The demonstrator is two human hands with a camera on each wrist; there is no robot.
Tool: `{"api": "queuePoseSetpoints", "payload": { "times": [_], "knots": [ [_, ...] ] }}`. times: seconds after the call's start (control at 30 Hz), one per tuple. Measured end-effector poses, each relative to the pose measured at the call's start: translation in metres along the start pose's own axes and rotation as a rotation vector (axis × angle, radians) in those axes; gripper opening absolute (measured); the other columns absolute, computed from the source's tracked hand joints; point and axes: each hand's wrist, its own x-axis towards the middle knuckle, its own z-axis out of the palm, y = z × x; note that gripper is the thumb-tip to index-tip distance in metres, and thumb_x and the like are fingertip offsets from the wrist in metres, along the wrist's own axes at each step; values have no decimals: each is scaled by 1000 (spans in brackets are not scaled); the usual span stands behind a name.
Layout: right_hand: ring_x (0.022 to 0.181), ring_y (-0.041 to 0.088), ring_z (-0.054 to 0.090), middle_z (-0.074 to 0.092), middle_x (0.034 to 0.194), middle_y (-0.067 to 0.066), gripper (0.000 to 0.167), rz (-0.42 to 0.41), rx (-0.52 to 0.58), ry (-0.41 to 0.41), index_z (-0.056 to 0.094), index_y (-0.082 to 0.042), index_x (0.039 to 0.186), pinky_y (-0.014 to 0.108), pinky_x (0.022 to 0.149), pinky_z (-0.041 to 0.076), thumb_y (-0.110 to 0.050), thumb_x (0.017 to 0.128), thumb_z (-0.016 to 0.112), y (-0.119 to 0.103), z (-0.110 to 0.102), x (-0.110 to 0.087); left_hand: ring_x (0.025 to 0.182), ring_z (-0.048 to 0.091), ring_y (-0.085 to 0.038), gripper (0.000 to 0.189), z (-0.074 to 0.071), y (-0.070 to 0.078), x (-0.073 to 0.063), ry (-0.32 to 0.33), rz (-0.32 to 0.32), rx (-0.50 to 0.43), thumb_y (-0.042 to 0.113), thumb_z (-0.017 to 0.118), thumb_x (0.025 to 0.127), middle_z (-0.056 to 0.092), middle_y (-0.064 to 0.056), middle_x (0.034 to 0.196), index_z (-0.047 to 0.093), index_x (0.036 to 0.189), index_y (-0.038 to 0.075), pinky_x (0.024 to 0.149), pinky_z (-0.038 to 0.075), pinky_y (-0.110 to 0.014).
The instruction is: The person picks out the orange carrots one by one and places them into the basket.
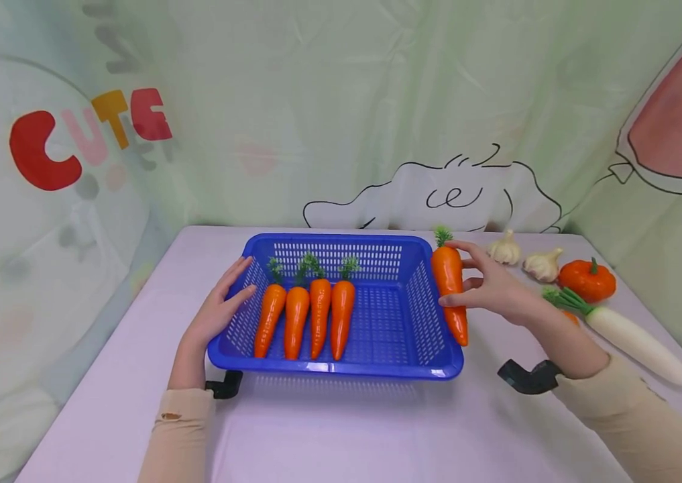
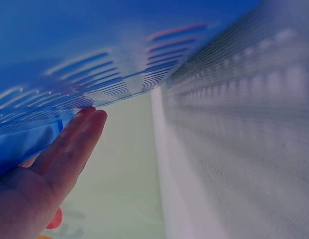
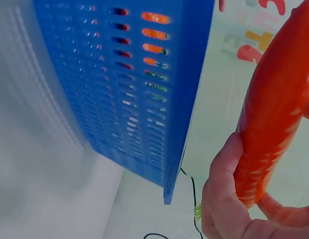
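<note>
A blue plastic basket with slotted sides stands on the table, and several orange carrots with green tops lie side by side in its left half. My left hand rests against the basket's left side, fingers straight along the rim; the left wrist view has these fingers against the slotted wall. Over the basket's right rim, my right hand grips another carrot, its leafy top pointing away from me. The right wrist view shows thumb and fingers around this carrot, above the level of the rim.
On the table's right side lie two garlic bulbs, an orange pumpkin and a white radish. Another orange piece shows partly behind my right wrist. A printed curtain hangs behind the table.
</note>
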Motion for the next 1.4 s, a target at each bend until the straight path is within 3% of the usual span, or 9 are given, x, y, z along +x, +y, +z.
{"api": "queuePoseSetpoints", "payload": {
  "times": [0.5, 0.77, 1.2, 1.4],
  "knots": [
    [94, 34, 54, 22, 136, 30, 91, -28, 58, -103, 11, -12, 145, 41, 74, 54, -15, 77, 73, -12, 23, 20, 138, 8, -33, 56, -1, 0, 0, -3, -3, 3, 20, 47, 95, 10, -12, 152, 26, 145, 11, 104, 8, -63],
    [93, 32, 55, 23, 137, 30, 91, -29, 33, -159, 14, -12, 145, 41, 73, 54, -17, 77, 74, -11, 38, 29, 138, 8, -34, 56, 0, 3, 1, -6, 3, -2, 19, 48, 94, 11, -13, 152, 26, 145, 10, 103, 8, -64],
    [92, 34, 56, 28, 131, 31, 89, -8, 46, -202, 16, -8, 143, 41, 73, 54, -14, 75, 75, -7, 67, 50, 138, 8, -34, 56, 0, 2, 0, -4, 4, 1, 19, 48, 94, 11, -12, 152, 26, 145, 11, 103, 9, -64],
    [91, 33, 58, 30, 129, 31, 88, 52, 61, -227, 19, -9, 142, 41, 74, 54, -14, 75, 75, -6, 77, 57, 138, 9, -34, 56, -1, 2, 0, -2, 2, 4, 19, 48, 94, 11, -12, 152, 26, 145, 11, 103, 9, -64]
  ]
}}
